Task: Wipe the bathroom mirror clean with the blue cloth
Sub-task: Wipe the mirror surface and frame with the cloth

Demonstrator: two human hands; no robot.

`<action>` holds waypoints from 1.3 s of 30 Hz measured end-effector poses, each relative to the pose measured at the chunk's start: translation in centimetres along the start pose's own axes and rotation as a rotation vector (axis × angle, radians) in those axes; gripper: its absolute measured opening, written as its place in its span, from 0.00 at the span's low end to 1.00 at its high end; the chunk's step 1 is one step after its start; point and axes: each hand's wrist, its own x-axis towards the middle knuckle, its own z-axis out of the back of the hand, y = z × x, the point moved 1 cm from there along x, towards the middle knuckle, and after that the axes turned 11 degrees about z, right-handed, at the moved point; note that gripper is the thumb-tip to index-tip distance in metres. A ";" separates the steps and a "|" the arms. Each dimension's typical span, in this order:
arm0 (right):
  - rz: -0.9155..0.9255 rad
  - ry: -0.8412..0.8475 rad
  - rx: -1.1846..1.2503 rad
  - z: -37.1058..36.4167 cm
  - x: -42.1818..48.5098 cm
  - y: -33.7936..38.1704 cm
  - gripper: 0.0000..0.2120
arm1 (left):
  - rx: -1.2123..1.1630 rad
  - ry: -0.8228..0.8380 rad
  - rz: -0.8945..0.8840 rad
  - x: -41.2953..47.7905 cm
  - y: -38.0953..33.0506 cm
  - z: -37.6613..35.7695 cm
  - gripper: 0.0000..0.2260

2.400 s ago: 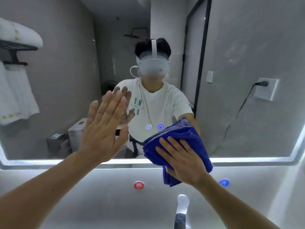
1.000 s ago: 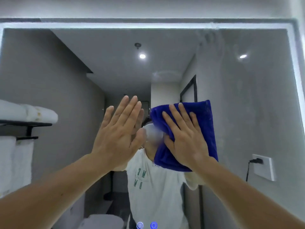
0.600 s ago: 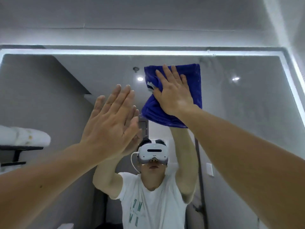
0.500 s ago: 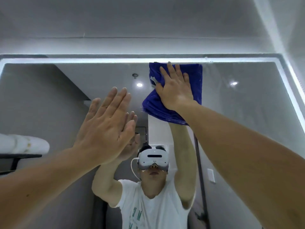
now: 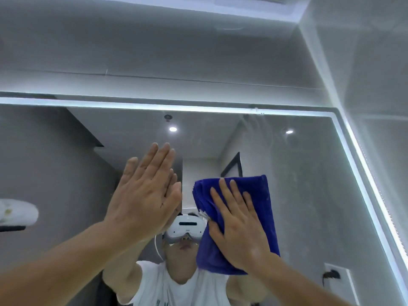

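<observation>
The bathroom mirror (image 5: pixel 309 195) fills the lower part of the head view, framed by a lit white strip along its top and right edges. My right hand (image 5: pixel 238 228) lies flat on the folded blue cloth (image 5: pixel 262 208) and presses it against the glass at the middle. My left hand (image 5: pixel 143 195) is flat on the mirror just to the left of the cloth, fingers straight and pointing up, holding nothing. Faint smears show on the glass near the upper right corner.
A grey wall and a ceiling ledge (image 5: pixel 198 51) rise above the mirror. The side wall (image 5: pixel 375 107) meets the mirror's right edge. The glass reflects a person in a white shirt, a rolled towel (image 5: pixel 17 213) on a rack and a wall socket (image 5: pixel 335 277).
My right hand has slid the cloth down from the mirror's top edge to the middle. The view has tilted further up. My left hand stays flat on the glass.
</observation>
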 end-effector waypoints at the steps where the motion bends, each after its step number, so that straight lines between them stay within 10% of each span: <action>1: 0.009 0.012 -0.011 0.0 -0.8 0.3 0.31 | 0.001 0.005 -0.008 0.0 -0.1 -0.2 0.31; 23: -0.055 -0.019 0.076 5.5 26.2 -9.4 0.28 | 0.075 -0.097 -0.030 8.8 -2.6 -0.9 0.31; 39: 0.072 -0.019 -0.025 1.7 7.8 -8.1 0.30 | 0.064 -0.041 -0.034 7.9 -6.2 -1.3 0.30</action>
